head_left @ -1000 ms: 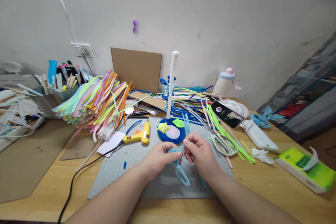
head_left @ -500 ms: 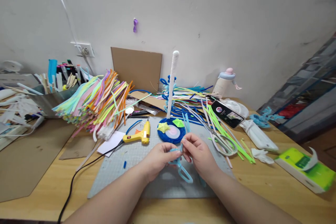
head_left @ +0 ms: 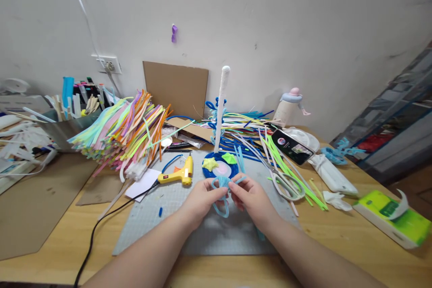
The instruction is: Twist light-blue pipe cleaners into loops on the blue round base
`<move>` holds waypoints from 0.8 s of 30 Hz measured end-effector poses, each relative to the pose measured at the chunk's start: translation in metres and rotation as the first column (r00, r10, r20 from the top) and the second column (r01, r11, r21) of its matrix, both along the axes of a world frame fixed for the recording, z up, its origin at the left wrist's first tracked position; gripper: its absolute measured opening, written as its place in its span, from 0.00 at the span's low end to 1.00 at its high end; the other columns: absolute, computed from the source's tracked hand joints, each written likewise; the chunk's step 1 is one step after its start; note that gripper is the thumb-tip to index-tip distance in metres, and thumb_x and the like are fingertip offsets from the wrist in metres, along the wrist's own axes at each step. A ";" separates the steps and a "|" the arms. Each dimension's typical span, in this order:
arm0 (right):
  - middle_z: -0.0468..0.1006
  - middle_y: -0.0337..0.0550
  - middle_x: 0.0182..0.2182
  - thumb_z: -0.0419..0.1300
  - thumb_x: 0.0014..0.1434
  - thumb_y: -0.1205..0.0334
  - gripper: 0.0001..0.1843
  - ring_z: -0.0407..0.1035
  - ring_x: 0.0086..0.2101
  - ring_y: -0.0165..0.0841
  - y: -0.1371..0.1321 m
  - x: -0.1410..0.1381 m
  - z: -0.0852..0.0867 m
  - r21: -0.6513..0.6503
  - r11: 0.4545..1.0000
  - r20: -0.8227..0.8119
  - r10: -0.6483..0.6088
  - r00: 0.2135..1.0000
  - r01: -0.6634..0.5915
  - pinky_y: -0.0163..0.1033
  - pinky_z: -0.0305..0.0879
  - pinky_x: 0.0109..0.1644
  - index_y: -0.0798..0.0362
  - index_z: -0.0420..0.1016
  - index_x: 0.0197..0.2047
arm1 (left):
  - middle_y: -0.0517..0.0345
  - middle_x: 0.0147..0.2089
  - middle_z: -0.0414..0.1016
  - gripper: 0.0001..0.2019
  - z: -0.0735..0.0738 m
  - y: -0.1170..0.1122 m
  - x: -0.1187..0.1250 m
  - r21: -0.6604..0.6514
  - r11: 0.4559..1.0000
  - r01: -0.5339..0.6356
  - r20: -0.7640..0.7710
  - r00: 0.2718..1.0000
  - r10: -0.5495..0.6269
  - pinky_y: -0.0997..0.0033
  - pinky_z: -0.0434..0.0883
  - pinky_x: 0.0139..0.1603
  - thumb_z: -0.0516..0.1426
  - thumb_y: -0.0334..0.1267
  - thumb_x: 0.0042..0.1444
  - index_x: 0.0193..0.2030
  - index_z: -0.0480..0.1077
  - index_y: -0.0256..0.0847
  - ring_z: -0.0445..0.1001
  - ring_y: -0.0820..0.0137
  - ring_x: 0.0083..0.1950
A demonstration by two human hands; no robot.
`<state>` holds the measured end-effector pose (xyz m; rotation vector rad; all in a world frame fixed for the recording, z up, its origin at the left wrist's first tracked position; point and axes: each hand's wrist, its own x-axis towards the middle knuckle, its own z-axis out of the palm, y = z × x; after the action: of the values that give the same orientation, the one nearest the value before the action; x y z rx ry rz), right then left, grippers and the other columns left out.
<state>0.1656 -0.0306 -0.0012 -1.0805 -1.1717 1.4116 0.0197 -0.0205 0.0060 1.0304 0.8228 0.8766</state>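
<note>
The fuzzy light-blue pipe-cleaner piece (head_left: 220, 183) has swung up and leftward since a moment ago, and its loop now hangs between the hands over the gridded grey cutting mat (head_left: 162, 220). Left hand (head_left: 201, 200) and right hand (head_left: 254, 199) each pinch its tufted top. Print on the green tissue pack (head_left: 394, 222) is too small to read. Just beyond the hands lie a coiled dark-blue disc (head_left: 222, 170) and a yellow plastic glue gun (head_left: 178, 174).
</note>
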 end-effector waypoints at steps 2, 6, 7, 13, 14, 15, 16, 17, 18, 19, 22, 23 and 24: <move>0.64 0.29 0.12 0.59 0.51 0.49 0.15 0.53 0.13 0.23 0.000 0.000 -0.001 -0.009 1.000 0.007 0.013 1.000 -0.013 0.28 0.47 0.15 0.52 0.63 0.28 | 0.57 0.24 0.71 0.14 -0.002 0.002 0.000 0.040 0.998 -0.053 -0.027 0.998 0.054 0.75 0.64 0.28 0.61 0.45 0.44 0.27 0.70 0.34 0.68 0.73 0.25; 0.65 0.31 0.13 0.59 0.51 0.50 0.15 0.54 0.13 0.23 0.001 0.001 -0.002 -0.015 1.000 0.109 0.023 0.994 -0.021 0.28 0.48 0.14 0.52 0.64 0.27 | 0.58 0.22 0.70 0.15 -0.005 0.004 0.001 0.139 0.983 -0.120 -0.126 0.982 0.138 0.76 0.63 0.26 0.62 0.46 0.42 0.24 0.69 0.34 0.67 0.74 0.24; 0.65 0.31 0.13 0.59 0.51 0.50 0.15 0.55 0.13 0.23 0.001 0.000 -0.002 -0.013 1.000 0.114 0.013 0.993 -0.011 0.28 0.48 0.15 0.53 0.64 0.27 | 0.58 0.21 0.69 0.15 -0.006 0.005 0.000 0.150 0.981 -0.119 -0.140 0.980 0.140 0.76 0.63 0.25 0.62 0.47 0.41 0.23 0.68 0.35 0.67 0.74 0.23; 0.67 0.31 0.16 0.63 0.48 0.53 0.15 0.56 0.14 0.23 0.000 -0.001 0.002 -0.046 0.998 -0.106 0.046 0.993 -0.051 0.29 0.53 0.17 0.54 0.63 0.26 | 0.57 0.22 0.71 0.15 0.002 0.004 -0.003 0.151 0.988 -0.029 -0.055 0.998 0.038 0.73 0.65 0.30 0.63 0.46 0.41 0.23 0.69 0.34 0.68 0.73 0.24; 0.68 0.32 0.16 0.63 0.48 0.53 0.15 0.57 0.15 0.22 0.000 0.000 0.003 -0.048 0.997 -0.128 0.060 0.990 -0.067 0.29 0.53 0.17 0.54 0.63 0.26 | 0.57 0.23 0.71 0.15 0.004 0.004 -0.003 0.144 0.990 -0.009 -0.047 0.999 0.016 0.73 0.65 0.31 0.63 0.46 0.41 0.23 0.70 0.34 0.68 0.73 0.25; 0.68 0.32 0.17 0.63 0.48 0.53 0.15 0.57 0.15 0.22 0.000 0.001 0.004 -0.043 0.996 -0.130 0.071 0.989 -0.078 0.29 0.53 0.18 0.54 0.63 0.26 | 0.57 0.23 0.71 0.15 0.005 0.004 -0.003 0.132 0.991 0.007 -0.045 0.999 -0.001 0.73 0.65 0.31 0.62 0.46 0.42 0.23 0.70 0.34 0.68 0.73 0.25; 0.68 0.32 0.17 0.63 0.48 0.53 0.15 0.58 0.15 0.23 0.001 0.002 0.005 -0.032 0.996 -0.111 0.078 0.991 -0.082 0.29 0.53 0.18 0.54 0.63 0.26 | 0.57 0.23 0.71 0.15 0.006 0.004 -0.003 0.117 0.993 0.013 -0.047 0.999 -0.008 0.73 0.65 0.31 0.62 0.46 0.42 0.24 0.70 0.34 0.68 0.73 0.25; 0.67 0.31 0.16 0.62 0.49 0.53 0.15 0.58 0.15 0.23 0.001 0.003 0.005 -0.014 0.997 -0.076 0.080 0.994 -0.081 0.29 0.54 0.19 0.54 0.63 0.26 | 0.57 0.23 0.71 0.15 0.006 0.004 -0.003 0.104 0.995 -0.002 -0.049 0.999 0.007 0.73 0.65 0.30 0.62 0.46 0.42 0.24 0.70 0.34 0.68 0.73 0.26; 0.67 0.31 0.16 0.62 0.49 0.53 0.15 0.58 0.15 0.23 0.002 0.004 0.006 0.005 0.997 -0.034 0.082 0.996 -0.081 0.29 0.54 0.19 0.54 0.63 0.26 | 0.57 0.24 0.71 0.15 0.006 0.004 -0.003 0.097 0.995 -0.038 -0.050 0.998 0.043 0.74 0.64 0.31 0.63 0.46 0.41 0.26 0.70 0.34 0.68 0.73 0.27; 0.66 0.31 0.16 0.62 0.49 0.53 0.15 0.58 0.15 0.23 0.002 0.004 0.006 0.023 0.996 0.006 0.085 0.996 -0.086 0.30 0.54 0.19 0.54 0.63 0.26 | 0.57 0.26 0.72 0.15 0.006 0.004 -0.002 0.096 0.992 -0.087 -0.049 0.995 0.092 0.74 0.64 0.31 0.63 0.46 0.41 0.27 0.70 0.34 0.68 0.73 0.28; 0.67 0.31 0.16 0.62 0.48 0.52 0.15 0.58 0.15 0.23 0.002 0.004 0.004 0.026 0.995 0.050 0.092 0.995 -0.093 0.30 0.54 0.18 0.53 0.64 0.27 | 0.58 0.27 0.71 0.15 0.005 0.007 -0.002 0.110 0.970 -0.218 -0.031 0.974 0.222 0.75 0.63 0.32 0.64 0.44 0.39 0.28 0.71 0.35 0.67 0.74 0.28; 0.68 0.31 0.17 0.62 0.48 0.51 0.15 0.58 0.15 0.24 0.003 0.004 0.003 0.021 0.996 0.043 0.081 0.996 -0.081 0.30 0.55 0.17 0.53 0.65 0.28 | 0.59 0.26 0.71 0.14 0.004 0.007 -0.003 0.113 0.965 -0.236 -0.029 0.970 0.240 0.75 0.63 0.32 0.64 0.44 0.38 0.27 0.71 0.35 0.67 0.74 0.28; 0.68 0.31 0.17 0.62 0.48 0.51 0.15 0.59 0.15 0.24 0.003 0.004 0.002 0.017 0.998 0.032 0.059 0.998 -0.059 0.30 0.56 0.18 0.53 0.65 0.28 | 0.60 0.24 0.70 0.14 0.004 0.008 -0.003 0.116 0.964 -0.241 -0.030 0.969 0.246 0.75 0.63 0.32 0.64 0.44 0.38 0.26 0.70 0.35 0.67 0.74 0.27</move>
<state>0.1692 -0.0277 0.0009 -1.0663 -1.2457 1.4313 0.0165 -0.0125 0.0097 1.0631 0.9610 1.1222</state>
